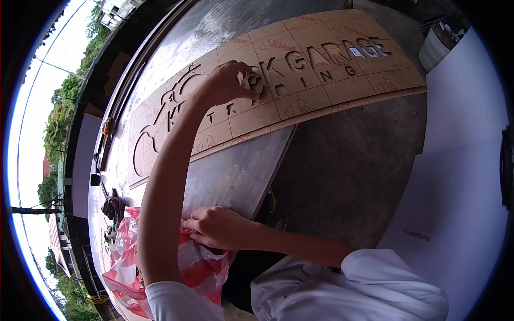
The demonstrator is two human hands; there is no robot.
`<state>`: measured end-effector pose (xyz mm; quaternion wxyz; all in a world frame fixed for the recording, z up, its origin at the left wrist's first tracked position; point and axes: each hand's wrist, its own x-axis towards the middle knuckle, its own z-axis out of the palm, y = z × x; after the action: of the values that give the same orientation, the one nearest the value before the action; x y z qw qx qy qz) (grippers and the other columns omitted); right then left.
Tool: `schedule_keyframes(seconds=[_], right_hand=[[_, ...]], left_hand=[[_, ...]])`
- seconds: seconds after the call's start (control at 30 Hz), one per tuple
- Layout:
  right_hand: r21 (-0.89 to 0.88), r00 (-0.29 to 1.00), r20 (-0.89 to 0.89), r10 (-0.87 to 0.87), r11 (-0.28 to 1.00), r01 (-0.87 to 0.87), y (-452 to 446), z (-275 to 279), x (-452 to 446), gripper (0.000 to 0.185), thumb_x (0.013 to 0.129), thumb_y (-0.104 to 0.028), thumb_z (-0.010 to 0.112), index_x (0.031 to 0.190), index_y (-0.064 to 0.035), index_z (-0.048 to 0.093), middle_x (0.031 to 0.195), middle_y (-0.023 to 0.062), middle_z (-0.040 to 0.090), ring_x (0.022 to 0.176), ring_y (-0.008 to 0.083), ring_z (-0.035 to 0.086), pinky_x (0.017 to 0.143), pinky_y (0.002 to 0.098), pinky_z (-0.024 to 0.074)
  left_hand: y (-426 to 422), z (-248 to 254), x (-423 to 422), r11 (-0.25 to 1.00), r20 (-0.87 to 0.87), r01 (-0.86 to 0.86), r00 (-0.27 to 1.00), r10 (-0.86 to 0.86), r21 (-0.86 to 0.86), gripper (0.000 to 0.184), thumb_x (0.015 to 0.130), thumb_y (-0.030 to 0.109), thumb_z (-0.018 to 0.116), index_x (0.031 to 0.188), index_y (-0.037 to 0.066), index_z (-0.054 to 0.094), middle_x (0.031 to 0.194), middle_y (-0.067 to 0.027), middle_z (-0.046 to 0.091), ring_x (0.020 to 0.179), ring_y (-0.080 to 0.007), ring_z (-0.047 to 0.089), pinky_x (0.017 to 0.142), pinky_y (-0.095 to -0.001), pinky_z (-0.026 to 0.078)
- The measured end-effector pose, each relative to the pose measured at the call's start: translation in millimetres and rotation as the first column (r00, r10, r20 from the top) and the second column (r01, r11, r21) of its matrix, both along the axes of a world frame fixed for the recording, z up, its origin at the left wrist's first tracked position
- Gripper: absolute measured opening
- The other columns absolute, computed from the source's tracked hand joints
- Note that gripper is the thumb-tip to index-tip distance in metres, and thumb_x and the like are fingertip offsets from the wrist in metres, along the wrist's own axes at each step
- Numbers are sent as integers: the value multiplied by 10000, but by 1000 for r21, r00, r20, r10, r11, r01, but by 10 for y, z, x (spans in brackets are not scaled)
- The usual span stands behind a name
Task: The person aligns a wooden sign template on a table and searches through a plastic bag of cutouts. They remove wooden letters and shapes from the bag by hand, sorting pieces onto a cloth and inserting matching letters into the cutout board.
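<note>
My left hand point(231, 83) reaches across a brown, paper-covered sign board point(321, 99) with cut-out letters reading "GARAGE" and "TRADING". Its fingers are curled together over the letters near the middle, around a small pale piece that I cannot make out. To the left of that hand, a curved cut-out outline point(155, 134) runs along the board. Nearer my body, my right hand point(217, 227) is closed at the edge of a red and white plastic bag point(201, 265). The bag's contents are hidden, and my left forearm covers part of both the bag and the board.
Beneath the board is a shiny grey tabletop point(230, 184). Dark tangled items point(111, 206) lie beyond the bag at the left. Large white panels point(455, 134) stand on the right, beside a filled bucket point(441, 48). Concrete floor point(342, 171) shows past the table edge.
</note>
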<state>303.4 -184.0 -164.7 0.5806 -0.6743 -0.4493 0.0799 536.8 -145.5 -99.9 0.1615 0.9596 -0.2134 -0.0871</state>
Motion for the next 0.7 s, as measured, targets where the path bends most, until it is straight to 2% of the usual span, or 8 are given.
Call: schedule_keyframes(seconds=[0.2, 0.27, 0.33, 0.4, 0.47, 0.53, 0.6, 0.7], right_hand=[[15, 1000, -22, 11, 1000, -10, -1, -9, 9, 235, 854, -155, 609, 1006, 22, 636, 880, 180, 623, 844, 326, 638, 808, 409, 510], [2, 999, -22, 29, 1000, -29, -29, -5, 9, 270, 868, -172, 604, 1063, 11, 639, 888, 162, 618, 857, 312, 628, 815, 396, 499], [-6, 999, -35, 39, 999, -39, -38, 4, 12, 281, 862, -181, 608, 1062, 14, 638, 898, 160, 618, 866, 314, 621, 812, 396, 497], [-13, 998, -33, 47, 999, -48, -45, 17, 11, 289, 860, -188, 612, 1064, 15, 638, 904, 160, 619, 868, 315, 620, 814, 394, 497], [-20, 997, -27, 67, 997, -68, -61, 33, 23, 298, 857, -195, 615, 1066, 16, 638, 910, 160, 620, 869, 315, 618, 816, 393, 496], [-32, 998, -31, 59, 998, -60, -84, 63, 36, 311, 857, -203, 618, 1072, 20, 636, 915, 160, 620, 875, 319, 616, 819, 395, 494], [-31, 997, -31, 68, 997, -69, -63, 53, 33, 313, 857, -204, 620, 1070, 25, 637, 938, 165, 627, 887, 328, 617, 825, 394, 494], [-35, 1000, -23, 20, 999, -21, -55, 71, 23, 312, 856, -197, 629, 1064, 35, 638, 992, 176, 639, 922, 331, 622, 840, 391, 491]], left_hand=[[57, 146, -139, 999, 139, -21, 990, 17, 30, 802, 601, 335, 858, 1273, 36, 539, 1092, -144, 607, 978, -260, 613, 819, -376, 507], [191, 384, -263, 998, 53, -55, 997, 53, 42, 782, 661, 326, 834, 1311, 48, 499, 1133, -137, 587, 975, -259, 615, 806, -370, 514], [383, 689, -611, 988, 107, 54, 992, -70, 145, 679, 746, 305, 783, 1326, 109, 489, 1283, -95, 526, 1010, -212, 591, 820, -361, 523], [561, 1020, -1136, 981, 110, 83, 989, -103, 175, 655, 736, 236, 784, 1309, 94, 499, 1276, -101, 525, 1017, -215, 588, 791, -345, 523], [721, 1303, -1733, 974, 106, 55, 991, -80, 220, 607, 701, 186, 795, 1237, 60, 542, 1223, -115, 551, 975, -229, 603, 771, -352, 520], [907, 1469, -2305, 966, 63, -27, 998, 11, 256, 454, 682, 146, 794, 1071, 14, 598, 1044, -128, 606, 858, -290, 629, 754, -380, 521], [1105, 1578, -2808, 951, -74, -106, 988, 133, 290, 360, 663, 115, 795, 952, 3, 611, 934, -119, 630, 805, -298, 638, 705, -381, 514], [1371, 1480, -3443, 927, -142, -283, 936, 323, 246, 347, 654, 94, 795, 930, -6, 608, 902, -118, 633, 804, -309, 644, 686, -382, 511]])
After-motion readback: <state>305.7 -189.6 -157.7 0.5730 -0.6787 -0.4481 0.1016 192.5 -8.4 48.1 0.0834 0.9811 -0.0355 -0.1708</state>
